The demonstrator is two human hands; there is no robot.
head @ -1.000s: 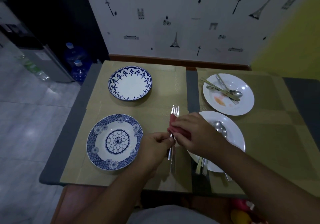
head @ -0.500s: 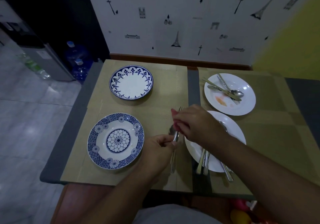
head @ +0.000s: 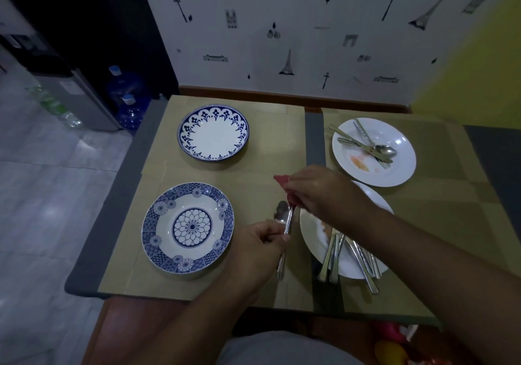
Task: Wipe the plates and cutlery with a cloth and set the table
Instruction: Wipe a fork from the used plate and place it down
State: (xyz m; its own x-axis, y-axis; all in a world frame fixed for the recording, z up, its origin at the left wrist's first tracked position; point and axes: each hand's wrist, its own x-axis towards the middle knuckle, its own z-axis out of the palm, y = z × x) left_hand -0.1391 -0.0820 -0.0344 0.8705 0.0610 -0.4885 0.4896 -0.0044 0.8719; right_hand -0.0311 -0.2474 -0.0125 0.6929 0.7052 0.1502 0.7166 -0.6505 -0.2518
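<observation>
— What is on the table (head: 84, 252), item by item?

— Far left: one blue-rimmed plate (head: 213, 133), white centre, resting on a tan placemat (head: 267, 144). Near left: one patterned blue plate (head: 188, 227) with a flower medallion in the middle, on the same mat. Far right: one white plate (head: 400, 167) bearing an orange smear and several pieces of cutlery crossed on it. Near right: a second white plate (head: 310, 232), partly hidden under the right forearm, with a bundle of cutlery (head: 349, 260) lying in it, handles pointing over the near rim.

— And the hands?

— The left hand (head: 258, 247) is closed around the handles of two pieces, a spoon (head: 281, 213) and what looks like a fork (head: 289, 221), held just above the mat between the patterned plate and the near white plate. The spoon bowl points away from the person. The right hand (head: 318, 192) is pinched shut on a red cloth (head: 284, 184), which wraps the upper end of the fork; its tines are covered, so I cannot tell them for certain.

— Is the cloth touching the spoon?

— It hangs just beside the bowl; contact I cannot tell.

— Anything off the table?

— Two blue water bottles (head: 127, 94) on the floor at left, beside a grey appliance (head: 76, 96). White wallpaper (head: 282, 26) with small black landmark drawings behind.
</observation>
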